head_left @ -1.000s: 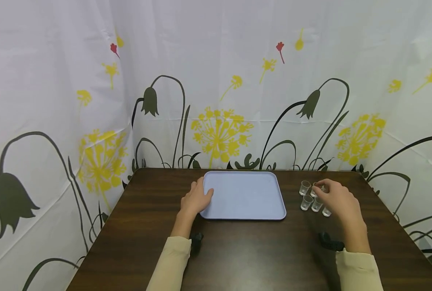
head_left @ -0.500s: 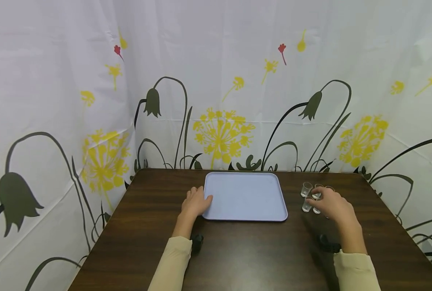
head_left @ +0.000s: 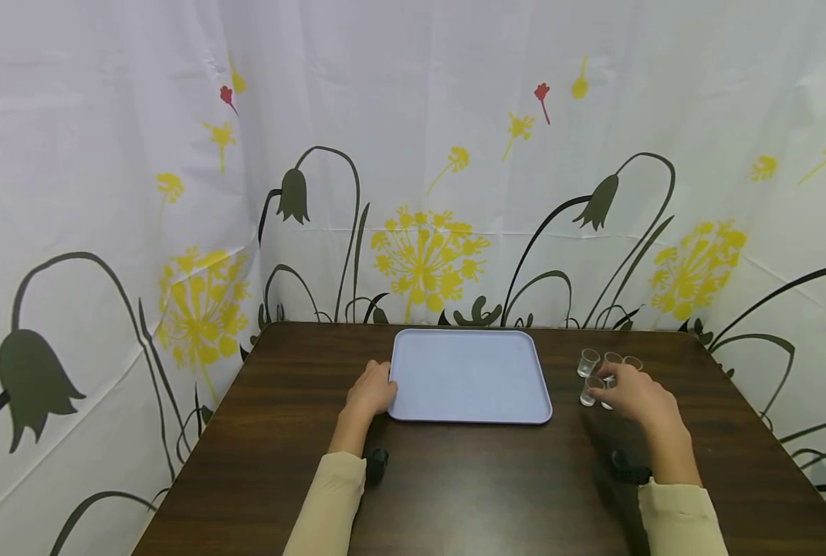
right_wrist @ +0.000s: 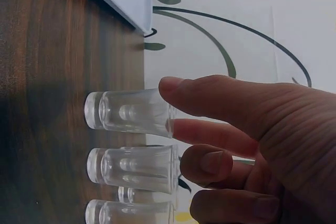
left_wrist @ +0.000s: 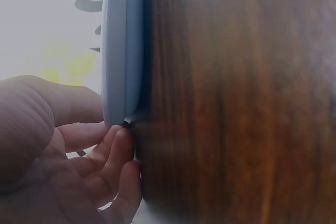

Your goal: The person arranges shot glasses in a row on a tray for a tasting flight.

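A pale lavender rectangular tray [head_left: 472,378] lies flat toward the back of the table. At its left side my left hand [head_left: 373,388] grips the edge; in the left wrist view the thumb lies against the tray's rim [left_wrist: 116,51], with curled fingers by its lower edge. To the right of the tray stand several small clear shot glasses [head_left: 588,363] in two rows. My right hand [head_left: 638,398] pinches the rim of the front-left shot glass [right_wrist: 134,111] between thumb and index finger. That glass is upright, its base on the table. Behind the right hand, other glasses are partly hidden.
The dark wood-grain table [head_left: 455,486] extends around the tray and glasses. A white curtain [head_left: 413,116] printed with flowers hangs behind the table and along its sides. Another shot glass [right_wrist: 134,169] stands close beside the pinched one.
My left thumb has drawn back from over the tray to its left edge. The right hand has moved down and left from the back-row glasses to the front-left glass, closing on its rim.
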A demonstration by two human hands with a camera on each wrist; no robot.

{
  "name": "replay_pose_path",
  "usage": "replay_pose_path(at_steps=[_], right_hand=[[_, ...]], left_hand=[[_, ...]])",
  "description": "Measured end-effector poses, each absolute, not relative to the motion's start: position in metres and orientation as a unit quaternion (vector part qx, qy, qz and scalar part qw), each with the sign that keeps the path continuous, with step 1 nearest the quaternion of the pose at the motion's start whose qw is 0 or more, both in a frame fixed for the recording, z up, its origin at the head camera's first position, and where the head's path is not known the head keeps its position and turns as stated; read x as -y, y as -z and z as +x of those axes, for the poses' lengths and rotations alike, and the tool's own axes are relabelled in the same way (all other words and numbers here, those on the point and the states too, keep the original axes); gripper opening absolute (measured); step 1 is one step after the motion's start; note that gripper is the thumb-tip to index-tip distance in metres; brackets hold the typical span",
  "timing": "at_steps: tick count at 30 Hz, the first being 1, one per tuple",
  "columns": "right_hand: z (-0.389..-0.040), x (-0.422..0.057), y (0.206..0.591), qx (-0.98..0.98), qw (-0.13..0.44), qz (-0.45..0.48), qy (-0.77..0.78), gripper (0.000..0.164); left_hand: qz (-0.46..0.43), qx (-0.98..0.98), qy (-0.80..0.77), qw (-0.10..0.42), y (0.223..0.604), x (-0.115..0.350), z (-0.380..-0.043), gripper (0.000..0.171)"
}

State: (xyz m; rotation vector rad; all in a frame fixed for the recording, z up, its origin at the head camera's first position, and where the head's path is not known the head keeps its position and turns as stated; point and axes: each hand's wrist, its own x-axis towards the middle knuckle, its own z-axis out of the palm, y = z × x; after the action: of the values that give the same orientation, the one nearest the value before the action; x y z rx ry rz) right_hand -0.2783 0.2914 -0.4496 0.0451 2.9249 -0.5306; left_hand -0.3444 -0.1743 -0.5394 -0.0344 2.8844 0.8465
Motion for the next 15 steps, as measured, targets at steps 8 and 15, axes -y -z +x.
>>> replay_pose_path(at_steps=[8, 15], right_hand=[[-0.281, -0.287, 0.452, -0.983, 0.086, 0.024, 0.163, 0.052], [-0.283, -0.280, 0.455, -0.984, 0.078, 0.031, 0.158, 0.050]], left_hand=[[-0.009, -0.954, -0.290, 0.079, 0.515, 0.171, -0.325, 0.052], [-0.007, -0.955, -0.286, 0.078, 0.523, 0.174, -0.332, 0.051]])
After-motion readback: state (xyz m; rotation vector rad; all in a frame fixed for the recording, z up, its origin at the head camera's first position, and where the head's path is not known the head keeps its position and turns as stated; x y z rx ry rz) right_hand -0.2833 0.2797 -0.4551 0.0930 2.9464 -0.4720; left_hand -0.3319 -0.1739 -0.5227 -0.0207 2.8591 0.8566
